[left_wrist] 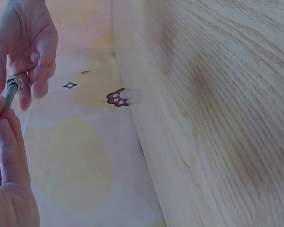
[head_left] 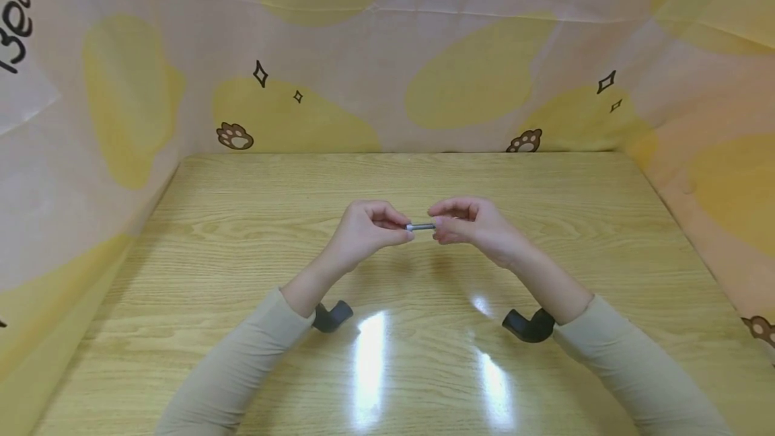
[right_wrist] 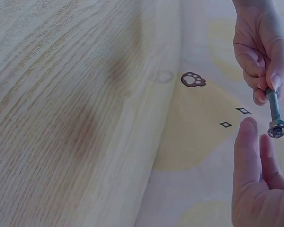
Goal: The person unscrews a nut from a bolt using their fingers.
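Observation:
Between thumb and fingers, my left hand [head_left: 377, 226] pinches one end of a small metal bolt [head_left: 422, 227], held level above the table. A hex nut [right_wrist: 277, 128] sits on the bolt's far end, with a bit of thread showing past it in the right wrist view. My right hand [head_left: 472, 224] is at that nut end, its fingers [right_wrist: 246, 151] fairly straight and spread around the nut. A gap shows between those fingers and the nut in the right wrist view. The left fingers hide the bolt's other end.
Beneath both hands is a wood-grain table [head_left: 418, 180], with light glare near its front. Printed cloth [head_left: 387, 73] with yellow patches and paw prints hangs at the back and sides. A black curved piece [head_left: 331, 316] shows by the left cuff, another black piece [head_left: 529, 325] by the right.

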`<state>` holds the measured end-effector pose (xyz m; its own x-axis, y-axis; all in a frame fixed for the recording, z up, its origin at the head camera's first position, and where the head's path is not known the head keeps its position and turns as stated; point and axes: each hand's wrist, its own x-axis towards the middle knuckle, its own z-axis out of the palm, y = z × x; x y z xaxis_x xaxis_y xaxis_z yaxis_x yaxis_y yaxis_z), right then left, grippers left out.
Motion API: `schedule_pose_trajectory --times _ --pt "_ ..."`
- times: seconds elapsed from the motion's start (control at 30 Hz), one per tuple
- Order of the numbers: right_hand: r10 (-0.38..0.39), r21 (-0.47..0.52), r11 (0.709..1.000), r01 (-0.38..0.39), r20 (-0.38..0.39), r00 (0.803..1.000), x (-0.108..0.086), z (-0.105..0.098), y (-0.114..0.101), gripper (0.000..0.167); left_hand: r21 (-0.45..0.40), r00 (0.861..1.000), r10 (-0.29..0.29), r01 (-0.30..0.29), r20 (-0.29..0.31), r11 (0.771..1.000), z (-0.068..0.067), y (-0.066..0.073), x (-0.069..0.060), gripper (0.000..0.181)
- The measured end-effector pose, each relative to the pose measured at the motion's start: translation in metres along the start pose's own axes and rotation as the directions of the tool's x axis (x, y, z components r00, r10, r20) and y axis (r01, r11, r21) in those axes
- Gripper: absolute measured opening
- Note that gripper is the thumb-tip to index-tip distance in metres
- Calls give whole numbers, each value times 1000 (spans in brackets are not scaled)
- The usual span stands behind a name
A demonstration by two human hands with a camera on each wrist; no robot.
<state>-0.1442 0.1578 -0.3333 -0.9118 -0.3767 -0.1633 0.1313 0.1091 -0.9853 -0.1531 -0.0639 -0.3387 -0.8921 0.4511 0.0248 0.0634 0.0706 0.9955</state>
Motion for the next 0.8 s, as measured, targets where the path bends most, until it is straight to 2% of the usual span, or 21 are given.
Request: schedule_pose_trajectory --times 0.13,0.2,0.4,0.63,0.8 --pt "32 27 999 -32 0 999 0 0 0 23 -2 1000 1 -1 2 1000 0 0 0 14" --pt "20 45 999 -20 2 1000 0 0 0 19 -1 1000 2 -2 2 1000 -1 0 0 14" --pt "-14 60 998 13 9 1000 0 0 -1 25 6 1000 -3 3 -5 1000 -1 1 0 14" --pt "-11 65 998 11 12 1000 0 -1 0 14 6 1000 -11 11 -3 1000 -1 2 0 14" --pt "-25 62 998 24 19 1000 0 -1 0 26 -3 1000 -13 13 -6 1000 -1 2 0 14"
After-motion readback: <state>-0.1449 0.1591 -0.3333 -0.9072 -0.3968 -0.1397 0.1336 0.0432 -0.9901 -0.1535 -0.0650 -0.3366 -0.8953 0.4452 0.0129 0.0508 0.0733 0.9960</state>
